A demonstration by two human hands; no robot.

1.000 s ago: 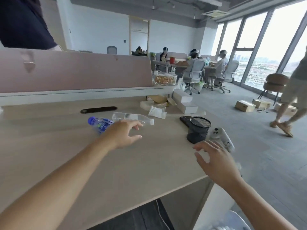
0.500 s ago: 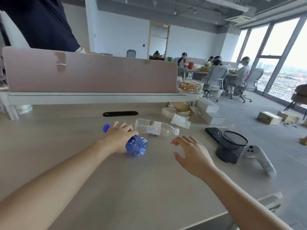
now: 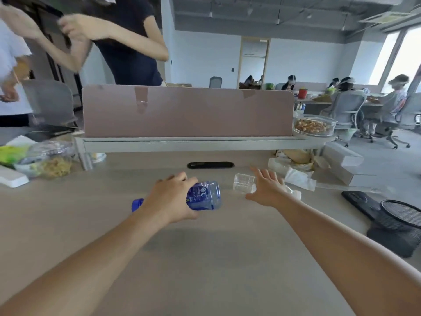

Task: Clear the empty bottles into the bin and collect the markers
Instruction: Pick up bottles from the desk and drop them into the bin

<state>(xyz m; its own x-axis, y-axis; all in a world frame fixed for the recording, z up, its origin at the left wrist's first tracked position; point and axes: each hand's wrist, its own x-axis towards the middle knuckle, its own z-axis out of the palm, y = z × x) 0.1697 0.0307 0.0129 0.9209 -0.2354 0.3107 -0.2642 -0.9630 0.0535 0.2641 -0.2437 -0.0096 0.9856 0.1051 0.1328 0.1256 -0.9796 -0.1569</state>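
A blue plastic bottle (image 3: 205,196) lies on its side on the desk, cap pointing left, and my left hand (image 3: 169,199) is wrapped over its middle. Just to its right lies a clear plastic bottle (image 3: 244,187), also on its side. My right hand (image 3: 266,190) hovers over the clear bottle's neck end with fingers spread; whether it touches the bottle I cannot tell. No markers are visible.
A black mesh cup (image 3: 397,226) stands at the right desk edge beside a dark phone (image 3: 360,201). Tissues and white boxes (image 3: 341,160) sit back right, food bags (image 3: 43,158) back left. A pink divider (image 3: 186,110) closes the far side; people stand behind it.
My left hand closed around the blue bottle and turned it. My right hand travelled left from the mesh cup to over the clear bottle. The view swung left.
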